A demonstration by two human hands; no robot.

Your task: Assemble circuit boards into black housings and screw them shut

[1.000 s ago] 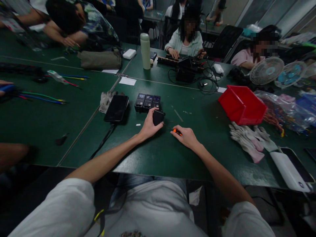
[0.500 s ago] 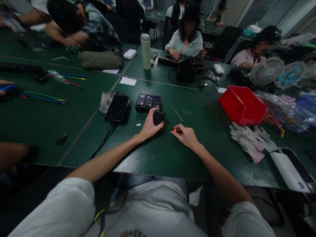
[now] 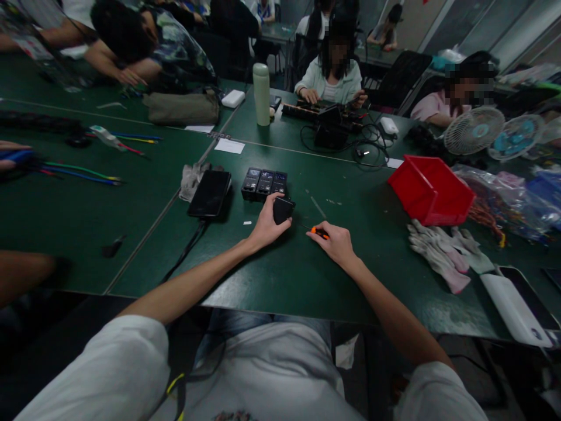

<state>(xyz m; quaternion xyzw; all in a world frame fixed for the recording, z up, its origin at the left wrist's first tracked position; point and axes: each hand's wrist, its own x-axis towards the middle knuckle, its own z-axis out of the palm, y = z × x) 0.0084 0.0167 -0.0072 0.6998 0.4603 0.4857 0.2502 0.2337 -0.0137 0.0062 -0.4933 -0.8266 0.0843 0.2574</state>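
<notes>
My left hand is closed around a small black box-shaped module, held just above the green table. In my right hand is a screwdriver with an orange and black handle, pinched between thumb and fingers. Its thin shaft points left toward the module, and the tip looks a little apart from it. Right behind my left hand stands a row of three black modules with small displays. Which side of the held module faces the screwdriver is hard to make out.
Left of the modules lies a black phone-like device with a cable, beside a grey glove. On the right are a red bin, work gloves and a white power bank. A green bottle stands farther back; people sit around the table.
My right hand has shifted slightly right with the screwdriver, widening the gap to the module. My left hand keeps hold of the module. The whole view has tilted slightly.
</notes>
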